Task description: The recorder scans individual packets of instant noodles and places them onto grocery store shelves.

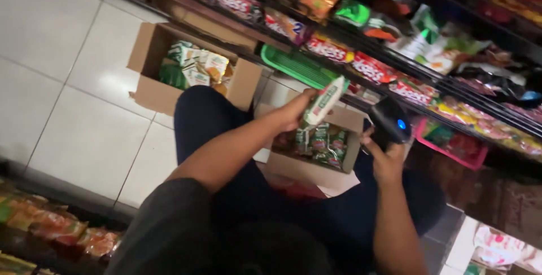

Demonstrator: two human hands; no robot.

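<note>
While the left hand grips a white and green packet and lifts it clear above a small cardboard box, the right hand is closed around a black handheld scanner (a blue light glows on its head), held just beside the packet. More green packets lie inside that small box, which rests on the person's lap. Further left, a larger open carton of packets sits on the white tiled floor. Behind both runs a shelf crowded with colourful snack bags, with a green plastic tray at its foot.
</note>
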